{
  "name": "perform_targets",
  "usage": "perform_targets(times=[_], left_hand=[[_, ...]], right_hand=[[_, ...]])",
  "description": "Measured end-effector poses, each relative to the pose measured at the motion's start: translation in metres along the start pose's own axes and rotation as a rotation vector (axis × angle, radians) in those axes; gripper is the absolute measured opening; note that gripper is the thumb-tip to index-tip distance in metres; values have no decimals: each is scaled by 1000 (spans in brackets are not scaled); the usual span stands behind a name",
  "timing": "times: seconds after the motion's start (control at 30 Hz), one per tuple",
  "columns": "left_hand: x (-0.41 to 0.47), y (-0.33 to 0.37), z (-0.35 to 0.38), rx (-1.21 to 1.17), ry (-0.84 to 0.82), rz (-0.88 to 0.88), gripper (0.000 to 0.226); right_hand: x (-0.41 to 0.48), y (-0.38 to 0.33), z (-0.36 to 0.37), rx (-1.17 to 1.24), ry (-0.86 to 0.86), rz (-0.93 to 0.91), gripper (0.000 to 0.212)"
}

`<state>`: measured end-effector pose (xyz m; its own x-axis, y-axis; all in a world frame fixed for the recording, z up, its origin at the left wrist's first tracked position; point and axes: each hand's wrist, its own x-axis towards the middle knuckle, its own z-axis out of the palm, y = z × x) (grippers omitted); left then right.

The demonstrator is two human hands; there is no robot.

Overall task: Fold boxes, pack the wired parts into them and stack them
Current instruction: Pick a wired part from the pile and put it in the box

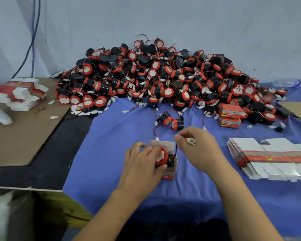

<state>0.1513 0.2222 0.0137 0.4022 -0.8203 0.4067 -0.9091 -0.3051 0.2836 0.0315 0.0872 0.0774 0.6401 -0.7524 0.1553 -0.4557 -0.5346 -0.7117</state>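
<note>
Just in front of the worker, on a blue cloth point(111, 136) spread over the desk point(50, 162), an open box point(174, 165) stands upright with its lid flap raised. The left hand point(142, 159) curls its fingers round a red-and-black part point(162, 156) and holds it in the mouth of the box, the red end tilted up toward the camera. The right hand point(196, 146), just beside the box and slightly above it, pinches the part's white connector point(190, 141) between thumb and fingers; a thin wire point(175, 151) runs from there down to the part.

Beyond the hands, two loose parts point(172, 121) lie touching each other on the cloth, their wires trailing toward the box. Behind them a large pile point(163, 75) of the same parts, tangled with red and black leads, is heaped against a pale wall point(215, 23). At the pile's right foot sit closed red boxes point(229, 115), one on top of another. Unfolded box blanks point(271, 159) are stacked on the cloth to the right of the hands, well apart from the open box. More blanks point(21, 93) lie in a loose heap on brown cardboard point(24, 136) at far left. A dark cable point(33, 32) hangs down the wall at upper left.
</note>
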Motion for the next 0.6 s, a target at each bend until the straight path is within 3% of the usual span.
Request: perform_targets(times=[0.17, 0.4, 0.5, 0.6], left_hand=[[-7, -1, 14, 101, -4, 44, 21], [-17, 0, 34, 160, 94, 51, 12], [-10, 6, 32, 126, 101, -56, 20], [0, 15, 29, 73, -5, -183, 24]], right_hand=[[0, 2, 27, 118, 62, -5, 9], [-1, 2, 42, 88, 54, -45, 15], [0, 1, 46, 27, 31, -43, 16], [2, 0, 49, -68, -25, -43, 12]])
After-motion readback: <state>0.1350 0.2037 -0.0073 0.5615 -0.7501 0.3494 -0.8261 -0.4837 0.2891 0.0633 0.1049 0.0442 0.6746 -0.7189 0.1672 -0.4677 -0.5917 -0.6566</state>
